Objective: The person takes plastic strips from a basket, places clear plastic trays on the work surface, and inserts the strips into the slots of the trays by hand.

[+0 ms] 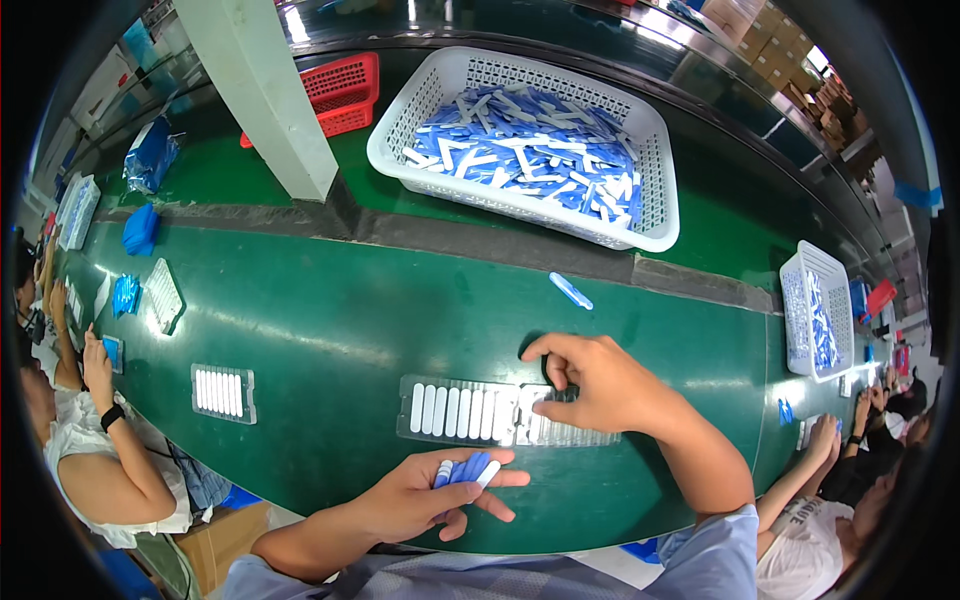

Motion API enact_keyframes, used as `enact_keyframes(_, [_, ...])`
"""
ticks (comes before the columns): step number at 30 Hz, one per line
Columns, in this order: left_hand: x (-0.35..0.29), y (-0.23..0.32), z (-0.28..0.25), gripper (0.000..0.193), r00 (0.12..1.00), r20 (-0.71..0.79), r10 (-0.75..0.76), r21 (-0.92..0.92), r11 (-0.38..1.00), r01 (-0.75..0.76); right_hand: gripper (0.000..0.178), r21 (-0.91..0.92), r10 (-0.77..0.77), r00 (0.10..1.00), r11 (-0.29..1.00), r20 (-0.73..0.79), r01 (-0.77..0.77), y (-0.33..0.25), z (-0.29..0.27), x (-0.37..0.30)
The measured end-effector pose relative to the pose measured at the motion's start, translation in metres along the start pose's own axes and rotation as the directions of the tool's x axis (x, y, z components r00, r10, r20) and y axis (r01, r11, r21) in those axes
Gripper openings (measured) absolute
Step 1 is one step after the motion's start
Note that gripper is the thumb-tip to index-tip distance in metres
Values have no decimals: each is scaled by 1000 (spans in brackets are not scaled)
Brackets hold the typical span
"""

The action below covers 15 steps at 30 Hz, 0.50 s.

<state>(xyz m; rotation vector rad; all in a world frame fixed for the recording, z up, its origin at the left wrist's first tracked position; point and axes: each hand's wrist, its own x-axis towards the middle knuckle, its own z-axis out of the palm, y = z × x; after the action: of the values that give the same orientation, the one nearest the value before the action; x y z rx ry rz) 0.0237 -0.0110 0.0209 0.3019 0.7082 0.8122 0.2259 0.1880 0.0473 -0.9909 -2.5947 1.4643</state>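
My left hand (420,496) is palm up near the front edge of the table, its thumb pressed over a small bunch of slim blue-and-white plastic sticks (468,470). Beyond it lies a clear plastic tray (407,420). White sticks (452,412) stand side by side in the tray's left half. Over the right half hovers my right hand (600,385), open, thumb and index finger apart with nothing seen between them. It partly hides the slots there. A single blue stick (571,291) lies on the table beyond this hand.
A large white basket (655,235) heaped with blue-and-white sticks stands at the back, beside a pillar (265,100) and a red basket (345,95). Another filled tray (224,393) lies to the left. A smaller white basket (800,310) stands right. Co-workers sit at both sides.
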Motion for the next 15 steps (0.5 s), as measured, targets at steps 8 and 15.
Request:
enact_keyframes(8, [3, 1, 2, 46, 999, -43, 21, 12, 1000, -21, 38, 293, -79, 975, 946, -207, 139, 9, 17, -18])
enact_keyframes(15, [5, 4, 12, 40, 1000, 6, 20, 110, 994, -21, 4, 112, -314, 869, 918, -382, 381, -14, 51, -49])
